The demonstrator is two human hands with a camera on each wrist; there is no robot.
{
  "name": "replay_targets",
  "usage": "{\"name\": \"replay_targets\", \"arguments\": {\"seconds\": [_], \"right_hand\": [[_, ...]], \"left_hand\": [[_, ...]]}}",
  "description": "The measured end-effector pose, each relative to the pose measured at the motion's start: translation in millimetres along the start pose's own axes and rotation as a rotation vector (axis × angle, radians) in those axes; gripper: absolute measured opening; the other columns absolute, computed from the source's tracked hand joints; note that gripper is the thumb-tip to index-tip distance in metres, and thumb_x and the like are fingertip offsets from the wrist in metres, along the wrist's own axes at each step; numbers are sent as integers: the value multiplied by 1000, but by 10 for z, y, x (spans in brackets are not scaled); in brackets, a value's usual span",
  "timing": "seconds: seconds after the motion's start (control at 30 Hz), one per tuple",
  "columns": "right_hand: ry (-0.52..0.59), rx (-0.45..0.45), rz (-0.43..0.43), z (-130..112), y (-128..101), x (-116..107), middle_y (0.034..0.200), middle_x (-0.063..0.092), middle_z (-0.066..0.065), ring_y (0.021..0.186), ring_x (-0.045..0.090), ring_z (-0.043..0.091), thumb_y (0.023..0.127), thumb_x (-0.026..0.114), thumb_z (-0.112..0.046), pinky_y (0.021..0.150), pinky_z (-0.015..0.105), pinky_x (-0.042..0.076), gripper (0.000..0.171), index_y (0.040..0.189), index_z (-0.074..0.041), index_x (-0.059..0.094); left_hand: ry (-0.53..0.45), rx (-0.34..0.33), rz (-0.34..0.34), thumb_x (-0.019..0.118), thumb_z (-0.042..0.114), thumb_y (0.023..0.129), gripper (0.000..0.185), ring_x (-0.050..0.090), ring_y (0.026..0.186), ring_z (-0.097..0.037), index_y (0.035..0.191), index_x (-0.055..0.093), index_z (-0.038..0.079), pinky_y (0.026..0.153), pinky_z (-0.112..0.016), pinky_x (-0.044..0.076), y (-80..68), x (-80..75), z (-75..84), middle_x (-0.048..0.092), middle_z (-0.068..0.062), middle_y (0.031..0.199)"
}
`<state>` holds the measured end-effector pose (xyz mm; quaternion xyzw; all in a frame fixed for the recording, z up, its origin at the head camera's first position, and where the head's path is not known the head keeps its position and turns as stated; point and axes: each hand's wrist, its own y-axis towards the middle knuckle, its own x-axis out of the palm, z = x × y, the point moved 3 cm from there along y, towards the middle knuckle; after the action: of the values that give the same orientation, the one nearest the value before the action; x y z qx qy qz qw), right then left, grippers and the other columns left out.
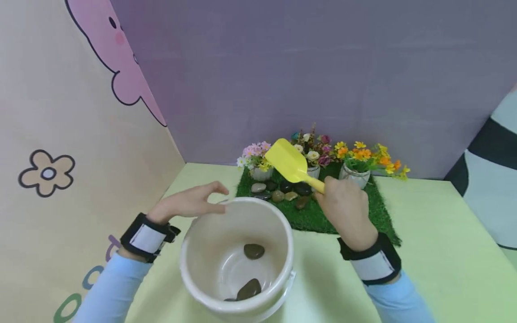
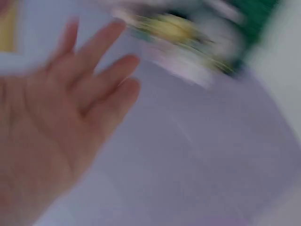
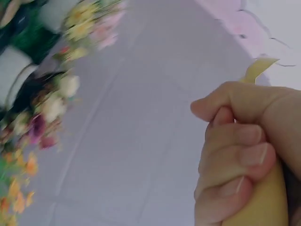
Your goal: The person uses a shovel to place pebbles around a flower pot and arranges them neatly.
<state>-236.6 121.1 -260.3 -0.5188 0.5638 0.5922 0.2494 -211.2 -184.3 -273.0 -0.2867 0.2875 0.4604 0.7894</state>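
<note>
My right hand [image 1: 345,211] grips the handle of a yellow toy shovel [image 1: 288,161], its scoop raised up and to the left over the grass mat. In the right wrist view, the fingers wrap round the yellow handle [image 3: 263,207]. My left hand [image 1: 194,201] is at the far left rim of a white bucket [image 1: 190,269], fingers apart; whether it touches the rim I cannot tell. The left wrist view shows that palm [image 2: 51,127] with spread fingers and nothing in it. Inside the bucket lie dark stones [image 1: 254,251], one partly hidden by the near rim.
Behind the bucket, a green grass mat [image 1: 375,211] holds several stones [image 1: 278,196] and three flower pots, among them the orange-and-yellow one [image 1: 355,177]. The pale green table [image 1: 436,233] meets a purple back wall [image 1: 323,67] and a cartoon-printed left wall [image 1: 101,148].
</note>
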Motion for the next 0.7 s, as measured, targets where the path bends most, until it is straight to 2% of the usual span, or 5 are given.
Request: {"name": "replay_targets", "arguments": {"seconds": [0.1,0.27,0.4,0.6,0.7], "right_hand": [[68,9,29,-215,-110,-26,52,41,6,40,38,22,89,71,-18,34,26,26,27,74,-2,54],[145,-15,96,-518,-227,-58,55,50,11,42,45,26,90,70,-21,35,32,34,26,81,1,58],[211,-56,151,-649,-247,-70,56,49,11,43,44,25,91,67,-15,37,33,34,21,86,2,57],[360,-37,-29,-791,-272,-35,58,45,6,46,43,21,98,59,-23,41,28,32,22,90,-3,52],[447,-32,-126,-827,-313,-28,61,46,6,49,44,19,97,60,-29,44,27,33,25,97,-5,53]], "left_hand": [[-4,35,156,51,35,101,44,54,130,-32,135,47,7,110,-51,47,-49,61,477,59,-15,138],[17,75,381,47,36,103,32,69,76,-15,113,60,9,65,-30,57,-8,206,945,74,-5,94],[-9,94,530,45,26,103,29,57,50,-13,89,62,7,45,-25,45,30,156,1029,69,-7,69],[-71,83,635,46,25,99,35,56,48,-16,73,62,8,41,-23,36,-7,83,1008,63,-5,56],[-74,102,672,48,22,98,28,56,47,-16,82,63,6,40,-22,34,-81,34,1032,61,-3,53]]}}
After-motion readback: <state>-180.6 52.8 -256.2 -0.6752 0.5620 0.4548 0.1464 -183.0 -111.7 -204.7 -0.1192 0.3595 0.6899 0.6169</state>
